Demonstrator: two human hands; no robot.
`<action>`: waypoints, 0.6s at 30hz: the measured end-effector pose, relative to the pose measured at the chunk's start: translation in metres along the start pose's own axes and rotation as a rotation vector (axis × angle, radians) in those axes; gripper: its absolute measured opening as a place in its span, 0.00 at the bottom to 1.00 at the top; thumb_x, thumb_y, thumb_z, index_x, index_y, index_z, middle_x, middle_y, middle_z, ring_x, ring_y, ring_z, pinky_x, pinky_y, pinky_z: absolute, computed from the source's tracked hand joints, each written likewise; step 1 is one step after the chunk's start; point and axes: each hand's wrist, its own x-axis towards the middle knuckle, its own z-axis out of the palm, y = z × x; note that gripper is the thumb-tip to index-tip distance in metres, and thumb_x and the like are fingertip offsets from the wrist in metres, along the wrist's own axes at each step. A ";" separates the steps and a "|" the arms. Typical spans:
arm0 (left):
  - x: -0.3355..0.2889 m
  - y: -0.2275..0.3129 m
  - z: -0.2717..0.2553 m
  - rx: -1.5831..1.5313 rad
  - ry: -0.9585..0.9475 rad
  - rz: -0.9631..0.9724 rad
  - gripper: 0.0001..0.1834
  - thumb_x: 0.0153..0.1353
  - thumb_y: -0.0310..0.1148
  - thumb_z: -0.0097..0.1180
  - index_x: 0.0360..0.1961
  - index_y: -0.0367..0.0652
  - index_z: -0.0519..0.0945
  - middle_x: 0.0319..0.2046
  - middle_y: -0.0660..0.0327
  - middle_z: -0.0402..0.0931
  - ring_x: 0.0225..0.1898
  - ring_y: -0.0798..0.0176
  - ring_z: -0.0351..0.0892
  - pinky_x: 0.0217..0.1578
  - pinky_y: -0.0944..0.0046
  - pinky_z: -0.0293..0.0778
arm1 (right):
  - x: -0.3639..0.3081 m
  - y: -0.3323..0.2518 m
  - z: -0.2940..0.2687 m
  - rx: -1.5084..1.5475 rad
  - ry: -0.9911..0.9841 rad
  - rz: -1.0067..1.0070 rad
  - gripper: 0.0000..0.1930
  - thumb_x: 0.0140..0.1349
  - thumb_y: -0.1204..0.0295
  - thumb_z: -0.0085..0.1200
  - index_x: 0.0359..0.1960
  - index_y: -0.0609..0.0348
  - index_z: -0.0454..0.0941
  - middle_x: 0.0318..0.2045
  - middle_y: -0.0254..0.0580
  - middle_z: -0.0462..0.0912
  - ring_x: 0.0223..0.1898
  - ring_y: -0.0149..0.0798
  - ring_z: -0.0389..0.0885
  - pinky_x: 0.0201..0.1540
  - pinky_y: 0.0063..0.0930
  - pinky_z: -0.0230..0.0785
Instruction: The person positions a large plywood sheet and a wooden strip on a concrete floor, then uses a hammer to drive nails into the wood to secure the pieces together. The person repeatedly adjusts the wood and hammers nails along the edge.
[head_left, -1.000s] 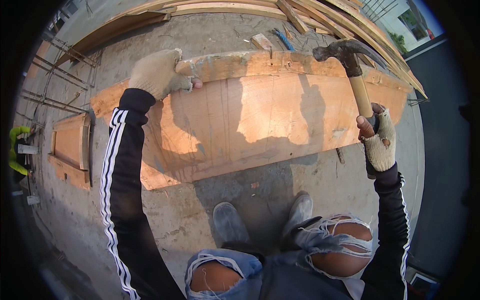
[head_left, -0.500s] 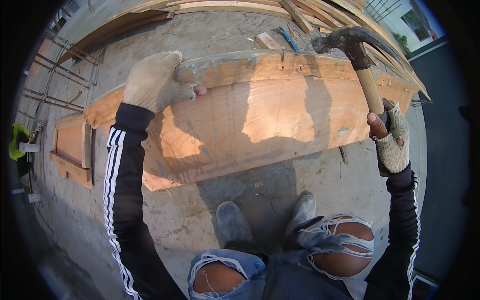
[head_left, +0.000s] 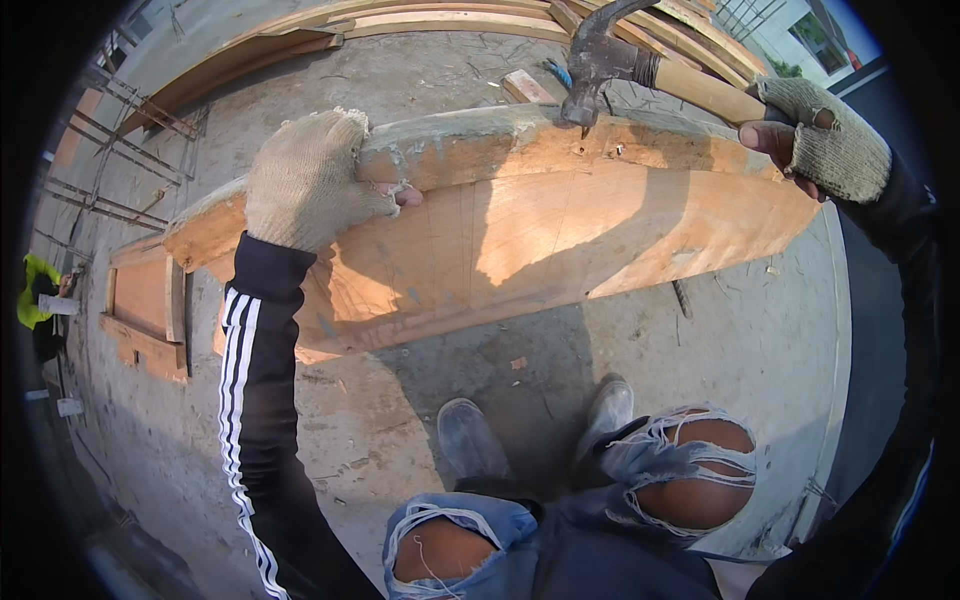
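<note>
Probably stiff and heavy, the panel (head_left: 540, 235) wants holding by the timber edge (head_left: 465, 153) where my left hand (head_left: 300, 185) clamps, my right hand (head_left: 830, 140) wrapping the hammer (head_left: 690, 85).

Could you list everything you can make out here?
Broad plywood panel with plank edging: one, orange-brown, centre
Claw hammer: one, dark metal head, pale wooden handle, upper right
Small wooden block: one, pale brown, behind panel
Unclear object: one, blue, beside block
Long timber planks: several, tan, top
Wood-framed panel: one, brown, left
Steel bars: several, dark brown, upper left
Concrete floor: one, grey, underneath
Short bar: one, dark, floor near panel
Another person: one, dressed yellow-green, far left
Gloved left hand: one, beige fingerless knit, gripping panel's top edge
Gloved right hand: one, matching beige, on hammer handle
Striped sleeves: two, black-and-white, both sides
Ripped jeans: one pair, blue, bottom
Shoes: two, grey, lower centre
</note>
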 end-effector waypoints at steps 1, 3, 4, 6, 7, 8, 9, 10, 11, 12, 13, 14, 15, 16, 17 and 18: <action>0.000 0.001 0.001 -0.018 0.012 0.004 0.38 0.33 0.60 0.83 0.38 0.44 0.82 0.33 0.56 0.82 0.39 0.47 0.83 0.41 0.49 0.77 | -0.002 0.000 -0.002 -0.102 -0.145 0.005 0.39 0.59 0.37 0.69 0.53 0.64 0.83 0.23 0.38 0.83 0.22 0.29 0.85 0.25 0.23 0.80; 0.001 0.001 0.002 0.016 0.022 0.015 0.38 0.33 0.60 0.82 0.39 0.44 0.82 0.33 0.56 0.82 0.39 0.47 0.83 0.41 0.49 0.77 | -0.001 0.003 -0.005 -0.166 -0.078 -0.157 0.41 0.60 0.38 0.68 0.56 0.67 0.81 0.30 0.42 0.85 0.29 0.30 0.87 0.29 0.25 0.84; 0.002 0.001 0.003 0.026 0.012 0.012 0.38 0.33 0.60 0.82 0.39 0.44 0.83 0.33 0.56 0.82 0.39 0.47 0.83 0.41 0.49 0.78 | -0.002 0.005 -0.007 -0.226 -0.044 -0.224 0.42 0.60 0.39 0.68 0.58 0.69 0.80 0.33 0.44 0.87 0.33 0.30 0.89 0.32 0.25 0.86; 0.004 0.000 0.005 0.043 0.036 0.049 0.39 0.33 0.60 0.82 0.39 0.44 0.83 0.34 0.56 0.82 0.39 0.47 0.83 0.41 0.49 0.78 | 0.011 0.011 0.000 0.212 0.101 -0.313 0.39 0.63 0.42 0.66 0.61 0.67 0.78 0.42 0.47 0.88 0.41 0.30 0.90 0.40 0.23 0.87; 0.003 0.000 0.005 0.043 0.012 0.035 0.39 0.33 0.61 0.82 0.39 0.44 0.83 0.34 0.56 0.82 0.39 0.47 0.84 0.41 0.49 0.78 | 0.021 0.013 0.000 0.350 0.062 -0.331 0.37 0.66 0.44 0.65 0.63 0.65 0.78 0.40 0.45 0.89 0.40 0.27 0.90 0.41 0.20 0.86; 0.003 0.000 0.006 0.038 0.001 0.031 0.36 0.33 0.57 0.83 0.37 0.44 0.82 0.33 0.56 0.82 0.39 0.47 0.84 0.42 0.49 0.77 | 0.024 0.017 0.002 0.417 0.022 -0.249 0.35 0.68 0.46 0.64 0.64 0.64 0.77 0.40 0.44 0.88 0.37 0.26 0.89 0.39 0.19 0.85; 0.002 0.000 0.006 0.030 -0.030 -0.008 0.34 0.33 0.54 0.83 0.36 0.44 0.82 0.33 0.57 0.82 0.40 0.47 0.84 0.42 0.49 0.77 | 0.023 0.022 0.003 0.314 0.025 -0.146 0.34 0.69 0.47 0.64 0.65 0.63 0.77 0.39 0.44 0.88 0.34 0.25 0.88 0.37 0.17 0.83; 0.001 0.000 0.005 0.008 -0.016 -0.029 0.32 0.32 0.51 0.84 0.35 0.44 0.82 0.32 0.57 0.82 0.40 0.47 0.84 0.43 0.49 0.77 | 0.022 0.026 0.005 0.146 0.018 -0.049 0.35 0.68 0.48 0.66 0.66 0.64 0.76 0.39 0.44 0.87 0.32 0.26 0.86 0.35 0.18 0.82; 0.000 0.001 0.005 0.018 -0.023 -0.038 0.32 0.32 0.51 0.83 0.34 0.44 0.82 0.32 0.57 0.82 0.40 0.47 0.84 0.43 0.49 0.77 | 0.023 0.030 0.004 -0.023 -0.004 0.044 0.36 0.67 0.49 0.67 0.66 0.64 0.76 0.39 0.45 0.86 0.30 0.27 0.85 0.32 0.20 0.80; -0.002 0.003 0.004 0.014 0.007 -0.023 0.32 0.32 0.51 0.83 0.34 0.44 0.82 0.32 0.57 0.82 0.40 0.47 0.84 0.43 0.49 0.77 | 0.018 0.035 0.006 -0.156 -0.091 -0.002 0.37 0.65 0.49 0.70 0.66 0.64 0.75 0.38 0.44 0.86 0.29 0.28 0.84 0.31 0.21 0.79; -0.002 0.004 0.003 0.008 0.035 -0.007 0.31 0.32 0.50 0.83 0.34 0.44 0.82 0.32 0.56 0.82 0.39 0.47 0.84 0.43 0.49 0.77 | 0.023 0.037 0.001 -0.136 -0.045 0.027 0.37 0.65 0.47 0.69 0.65 0.65 0.76 0.33 0.43 0.85 0.24 0.27 0.82 0.26 0.20 0.78; -0.002 0.006 0.003 0.011 0.033 0.003 0.32 0.32 0.51 0.83 0.34 0.44 0.82 0.31 0.56 0.82 0.39 0.47 0.84 0.43 0.48 0.77 | 0.026 0.040 -0.001 -0.031 0.051 -0.046 0.38 0.64 0.46 0.69 0.64 0.65 0.77 0.27 0.41 0.84 0.19 0.27 0.81 0.22 0.18 0.76; -0.001 0.007 0.002 0.016 0.029 0.004 0.32 0.32 0.51 0.83 0.34 0.44 0.82 0.31 0.56 0.82 0.39 0.47 0.84 0.42 0.48 0.77 | 0.031 0.043 -0.005 0.041 0.090 -0.092 0.38 0.64 0.44 0.68 0.62 0.66 0.78 0.22 0.40 0.83 0.14 0.26 0.80 0.18 0.16 0.74; 0.001 0.007 0.002 0.028 0.022 -0.012 0.32 0.32 0.52 0.83 0.34 0.43 0.82 0.31 0.56 0.82 0.39 0.47 0.84 0.42 0.48 0.77 | 0.036 0.046 -0.010 0.189 0.086 -0.040 0.36 0.65 0.44 0.67 0.61 0.65 0.79 0.24 0.39 0.84 0.16 0.25 0.80 0.20 0.16 0.75; 0.003 0.008 0.002 0.042 0.011 -0.002 0.32 0.33 0.52 0.83 0.34 0.43 0.82 0.31 0.56 0.82 0.39 0.47 0.84 0.42 0.48 0.77 | 0.038 0.050 -0.013 0.345 0.076 -0.131 0.34 0.66 0.45 0.66 0.60 0.64 0.79 0.27 0.37 0.85 0.18 0.23 0.80 0.22 0.17 0.75; 0.005 0.007 0.002 0.056 -0.010 -0.006 0.32 0.33 0.52 0.83 0.34 0.43 0.82 0.32 0.55 0.82 0.38 0.47 0.84 0.42 0.48 0.77 | 0.041 0.054 -0.017 0.369 0.060 -0.149 0.33 0.68 0.45 0.64 0.59 0.64 0.80 0.29 0.36 0.85 0.20 0.21 0.80 0.24 0.17 0.75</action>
